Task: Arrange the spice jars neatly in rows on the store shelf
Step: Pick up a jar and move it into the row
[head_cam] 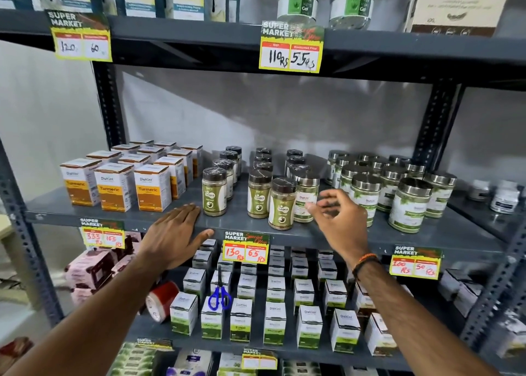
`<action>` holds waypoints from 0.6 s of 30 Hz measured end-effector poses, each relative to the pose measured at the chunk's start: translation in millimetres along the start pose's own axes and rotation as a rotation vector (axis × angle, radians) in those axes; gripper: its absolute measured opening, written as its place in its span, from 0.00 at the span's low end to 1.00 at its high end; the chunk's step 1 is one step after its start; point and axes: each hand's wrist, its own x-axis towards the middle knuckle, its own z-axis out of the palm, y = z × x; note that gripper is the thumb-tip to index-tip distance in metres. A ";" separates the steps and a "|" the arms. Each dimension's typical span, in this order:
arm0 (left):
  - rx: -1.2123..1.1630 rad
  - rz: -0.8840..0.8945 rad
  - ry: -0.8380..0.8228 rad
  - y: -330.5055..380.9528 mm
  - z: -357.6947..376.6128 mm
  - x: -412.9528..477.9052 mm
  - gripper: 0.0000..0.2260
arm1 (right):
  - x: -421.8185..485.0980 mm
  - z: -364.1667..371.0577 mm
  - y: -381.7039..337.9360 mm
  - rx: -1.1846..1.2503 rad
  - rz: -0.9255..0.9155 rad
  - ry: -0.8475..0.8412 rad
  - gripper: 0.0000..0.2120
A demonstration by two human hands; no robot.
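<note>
On the middle grey shelf (242,227) stand brown-lidded spice jars in three rows running back. The left row's front jar (214,191) and the middle row's front jar (259,193) stand in line. A third brown-lidded jar (281,203) stands further forward, against a steel-lidded jar (306,196). My left hand (173,236) lies flat on the shelf's front edge, fingers together, holding nothing. My right hand (338,219) hovers open just right of the steel-lidded jar, fingers spread, not gripping it.
Orange turmeric boxes (113,186) fill the shelf's left part. Several steel-lidded jars (410,205) crowd the right part. Price tags (245,246) hang from the shelf edge. Below, white boxes (276,321), blue scissors (219,299) and a red tape roll (160,300).
</note>
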 end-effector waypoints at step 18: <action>-0.022 0.008 0.006 -1.2 0.0 -1.9 0.43 | 32.4 21.8 29.1 -0.136 0.091 -0.283 0.41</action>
